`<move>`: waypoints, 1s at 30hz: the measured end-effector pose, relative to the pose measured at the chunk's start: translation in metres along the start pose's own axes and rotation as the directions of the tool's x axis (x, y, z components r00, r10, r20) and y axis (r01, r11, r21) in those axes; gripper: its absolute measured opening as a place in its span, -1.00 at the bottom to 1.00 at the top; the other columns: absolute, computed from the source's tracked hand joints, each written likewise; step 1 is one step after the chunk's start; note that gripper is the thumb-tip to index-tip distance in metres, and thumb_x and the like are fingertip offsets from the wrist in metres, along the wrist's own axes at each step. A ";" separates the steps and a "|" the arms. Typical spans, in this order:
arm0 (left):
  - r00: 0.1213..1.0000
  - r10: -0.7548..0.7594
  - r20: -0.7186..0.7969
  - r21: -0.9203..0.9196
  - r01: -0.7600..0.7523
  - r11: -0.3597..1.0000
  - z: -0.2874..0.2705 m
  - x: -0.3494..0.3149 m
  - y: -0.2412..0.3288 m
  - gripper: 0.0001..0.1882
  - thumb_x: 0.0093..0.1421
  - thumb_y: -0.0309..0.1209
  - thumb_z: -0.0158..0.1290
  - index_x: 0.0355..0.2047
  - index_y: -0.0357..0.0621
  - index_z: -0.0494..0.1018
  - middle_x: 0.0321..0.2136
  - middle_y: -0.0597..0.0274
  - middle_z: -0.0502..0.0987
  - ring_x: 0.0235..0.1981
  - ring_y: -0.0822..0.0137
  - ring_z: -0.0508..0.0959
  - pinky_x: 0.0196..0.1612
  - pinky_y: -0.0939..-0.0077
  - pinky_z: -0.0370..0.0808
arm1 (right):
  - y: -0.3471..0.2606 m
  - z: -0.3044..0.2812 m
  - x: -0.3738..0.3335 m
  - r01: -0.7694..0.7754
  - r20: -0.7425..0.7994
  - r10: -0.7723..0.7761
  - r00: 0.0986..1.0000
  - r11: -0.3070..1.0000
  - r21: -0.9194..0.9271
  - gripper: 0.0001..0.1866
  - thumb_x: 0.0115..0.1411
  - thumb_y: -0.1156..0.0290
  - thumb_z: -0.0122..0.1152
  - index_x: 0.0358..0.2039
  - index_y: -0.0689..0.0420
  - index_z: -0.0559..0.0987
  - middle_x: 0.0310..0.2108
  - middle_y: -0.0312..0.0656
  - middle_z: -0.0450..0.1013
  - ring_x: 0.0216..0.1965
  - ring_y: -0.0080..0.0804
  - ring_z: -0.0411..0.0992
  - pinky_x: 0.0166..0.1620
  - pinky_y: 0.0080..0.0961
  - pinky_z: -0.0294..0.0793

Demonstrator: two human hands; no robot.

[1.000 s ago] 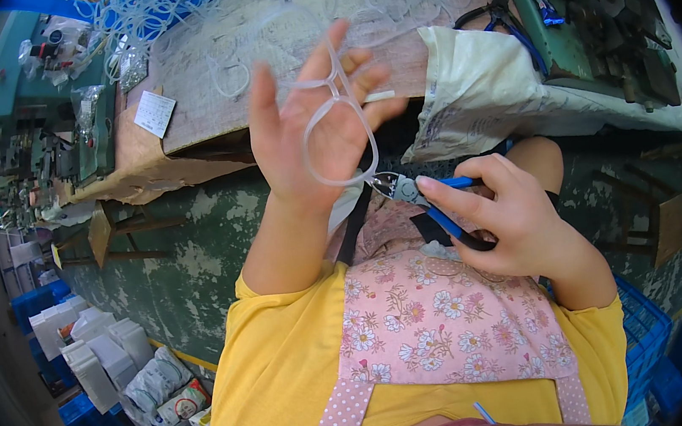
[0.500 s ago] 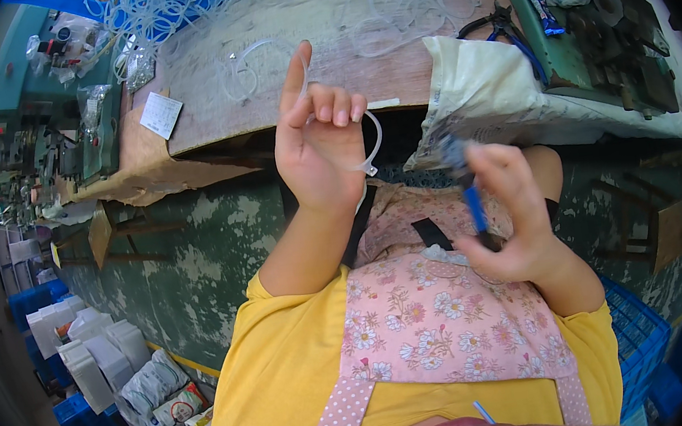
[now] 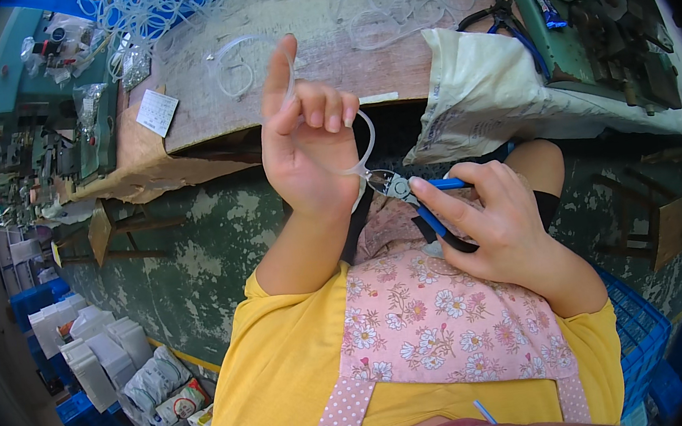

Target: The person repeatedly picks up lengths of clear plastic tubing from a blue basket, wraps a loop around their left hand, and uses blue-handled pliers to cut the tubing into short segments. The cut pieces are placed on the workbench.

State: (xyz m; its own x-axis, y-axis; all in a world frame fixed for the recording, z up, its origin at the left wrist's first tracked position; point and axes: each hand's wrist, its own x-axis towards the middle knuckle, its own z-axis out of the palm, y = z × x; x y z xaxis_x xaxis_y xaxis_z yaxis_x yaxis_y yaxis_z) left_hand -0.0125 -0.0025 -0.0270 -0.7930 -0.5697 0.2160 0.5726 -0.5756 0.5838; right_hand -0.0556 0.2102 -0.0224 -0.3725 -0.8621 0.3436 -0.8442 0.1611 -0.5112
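Note:
My left hand [image 3: 310, 157] is raised at the table's near edge, its index finger stretched up and the other fingers curled round a thin translucent tube [image 3: 370, 134]. One length of that tube loops over the tabletop; the other curves down beside my palm to a small fitting at its end. In my right hand [image 3: 495, 215] is a pair of pliers [image 3: 395, 186] with blue-and-black handles, spread apart in my grip. The jaws meet the fitting at the tube's end, just right of my left wrist. Whether they are closed on it is too small to tell.
Many translucent tubes [image 3: 163, 9] pile at the table's back. A second pair of pliers [image 3: 505, 22] lies right, beside a white sack [image 3: 480, 94] over the edge. A paper label [image 3: 157, 113] lies left. Green machines [image 3: 617, 34] flank the table; a blue crate [image 3: 632, 330] stands low right.
My right hand has swung the pliers up and left, bringing the jaws to the tube's end. My left hand has shifted slightly left, still holding the tube.

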 end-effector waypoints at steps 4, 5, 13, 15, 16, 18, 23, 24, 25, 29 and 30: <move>0.980 -0.188 0.070 0.376 0.148 0.915 -0.021 -0.007 0.000 -0.43 0.24 -0.41 -0.10 0.25 -0.33 0.17 -0.41 0.28 0.40 -0.31 0.43 0.41 -0.10 0.41 0.39 | 0.003 -0.006 -0.002 -0.043 -0.033 0.047 0.998 0.995 0.091 -0.24 -0.24 0.49 0.40 0.11 0.02 0.49 -0.14 -0.08 0.31 -0.24 -0.15 0.35 -0.22 -0.36 0.40; 0.943 -0.320 0.095 0.637 0.190 0.748 -0.027 -0.012 0.002 -0.43 0.25 -0.34 -0.05 0.24 -0.30 0.20 -0.25 0.15 0.44 -0.16 0.33 0.43 0.02 0.35 0.36 | 0.004 -0.009 -0.004 -0.064 -0.036 0.069 0.997 0.991 0.120 -0.24 -0.25 0.51 0.40 0.11 0.05 0.48 -0.13 -0.07 0.31 -0.22 -0.14 0.35 -0.20 -0.37 0.41; 0.956 0.263 0.133 0.782 0.062 -0.620 -0.106 0.081 0.052 -0.32 0.17 0.03 0.08 0.00 -0.42 0.36 -0.07 -0.21 0.45 0.00 -0.12 0.43 0.06 0.06 0.35 | 0.002 -0.002 -0.005 -0.086 0.026 0.083 0.996 0.983 0.164 -0.26 -0.20 0.40 0.39 0.13 -0.08 0.49 -0.16 -0.11 0.34 -0.26 -0.17 0.38 -0.21 -0.34 0.42; 0.969 0.237 0.066 0.665 0.134 -0.735 -0.133 0.102 0.057 -0.28 0.17 0.01 0.07 0.08 -0.44 0.30 -0.06 -0.25 0.43 -0.01 -0.13 0.43 0.05 0.06 0.35 | 0.000 0.001 -0.005 -0.045 0.023 0.041 0.999 0.983 0.180 -0.25 -0.20 0.39 0.38 0.14 -0.08 0.48 -0.14 -0.09 0.34 -0.25 -0.15 0.38 -0.19 -0.32 0.41; 0.970 0.240 0.032 0.601 0.173 -0.781 -0.144 0.110 0.056 -0.25 0.17 0.00 0.06 0.11 -0.45 0.27 -0.05 -0.27 0.43 -0.01 -0.14 0.44 0.05 0.06 0.36 | 0.000 0.001 -0.005 -0.032 0.029 0.027 0.999 0.982 0.186 -0.24 -0.20 0.39 0.38 0.14 -0.08 0.47 -0.14 -0.09 0.34 -0.24 -0.15 0.37 -0.18 -0.30 0.41; 0.988 0.134 -0.082 0.562 0.157 -0.812 -0.159 0.121 0.053 -0.24 0.18 -0.04 0.03 0.17 -0.46 0.20 -0.04 -0.31 0.41 0.00 -0.14 0.43 0.03 0.09 0.38 | 0.000 0.001 -0.006 -0.045 0.042 0.038 0.998 0.985 0.166 -0.24 -0.20 0.38 0.38 0.15 -0.07 0.47 -0.13 -0.07 0.33 -0.23 -0.13 0.37 -0.17 -0.28 0.40; 0.987 0.161 0.018 0.932 0.041 -0.361 -0.137 0.108 0.048 -0.27 0.20 -0.16 -0.10 0.25 -0.46 0.12 -0.04 -0.23 0.41 -0.10 0.08 0.48 -0.10 0.30 0.45 | 0.005 0.000 -0.006 -0.071 -0.015 0.075 0.997 0.978 0.196 -0.23 -0.20 0.43 0.38 0.15 -0.02 0.46 -0.14 -0.06 0.35 -0.24 -0.12 0.39 -0.18 -0.31 0.42; 0.990 0.138 -0.010 0.997 -0.001 0.082 -0.123 0.098 0.045 -0.28 0.20 -0.17 -0.13 0.25 -0.45 0.12 -0.03 -0.19 0.41 -0.15 0.14 0.48 -0.15 0.35 0.45 | 0.006 0.001 -0.004 -0.083 -0.028 0.091 0.995 0.973 0.213 -0.23 -0.20 0.44 0.38 0.15 -0.01 0.46 -0.15 -0.06 0.35 -0.24 -0.12 0.39 -0.18 -0.32 0.43; 0.992 0.107 -0.060 0.865 -0.002 0.503 -0.109 0.085 0.042 -0.29 0.20 -0.18 -0.15 0.25 -0.45 0.11 -0.03 -0.15 0.41 -0.19 0.21 0.49 -0.19 0.40 0.45 | 0.007 0.002 -0.001 -0.089 -0.047 0.103 0.994 0.968 0.234 -0.24 -0.20 0.45 0.38 0.15 0.00 0.47 -0.15 -0.06 0.35 -0.24 -0.12 0.39 -0.18 -0.33 0.43; 1.000 0.025 0.002 0.019 -0.025 1.000 -0.048 0.021 0.017 -0.34 0.21 -0.23 -0.22 0.34 -0.08 0.06 -0.19 0.07 0.39 -0.44 0.36 0.35 -0.32 0.41 0.38 | 0.004 0.006 0.008 -0.095 -0.058 0.113 0.992 0.964 0.248 -0.24 -0.19 0.47 0.37 0.14 -0.02 0.47 -0.15 -0.07 0.34 -0.25 -0.12 0.39 -0.18 -0.33 0.43; 1.000 0.010 0.015 -0.065 -0.009 0.998 -0.036 0.011 0.014 -0.33 0.21 -0.23 -0.21 0.36 0.00 0.03 -0.18 0.07 0.38 -0.45 0.35 0.34 -0.30 0.37 0.38 | 0.003 0.006 0.010 -0.101 -0.047 0.115 0.992 0.966 0.236 -0.25 -0.19 0.47 0.37 0.14 -0.03 0.48 -0.15 -0.07 0.34 -0.26 -0.12 0.39 -0.19 -0.33 0.43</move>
State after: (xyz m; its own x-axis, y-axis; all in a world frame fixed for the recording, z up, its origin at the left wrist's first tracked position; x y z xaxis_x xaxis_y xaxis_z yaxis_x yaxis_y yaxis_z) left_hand -0.0062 -0.0377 -0.0448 -0.7901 -0.5667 0.2338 0.5922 -0.6072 0.5297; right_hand -0.0594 0.1992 -0.0251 -0.4847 -0.8144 0.3191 -0.6873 0.1290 -0.7149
